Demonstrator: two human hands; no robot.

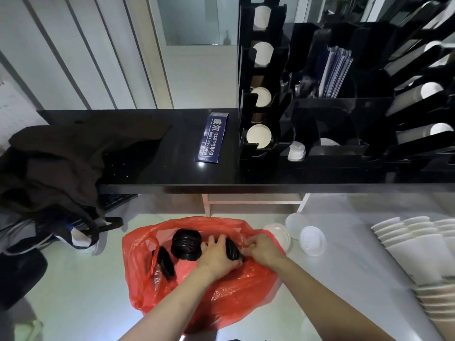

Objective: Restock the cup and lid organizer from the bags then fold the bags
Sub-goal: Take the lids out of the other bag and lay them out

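Black lids (232, 249) lie clasped between left hand (216, 257) and right hand (262, 249).

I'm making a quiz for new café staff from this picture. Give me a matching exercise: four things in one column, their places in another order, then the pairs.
Things:
1. black lids
2. blue packet
3. paper cups
4. dark bag

Places:
A. stacked on their sides at the right of the white table
B. in the red bag
C. draped over the left end of the black counter
D. flat on the black counter, left of the organizer

Pairs: 1-B, 2-D, 3-A, 4-C
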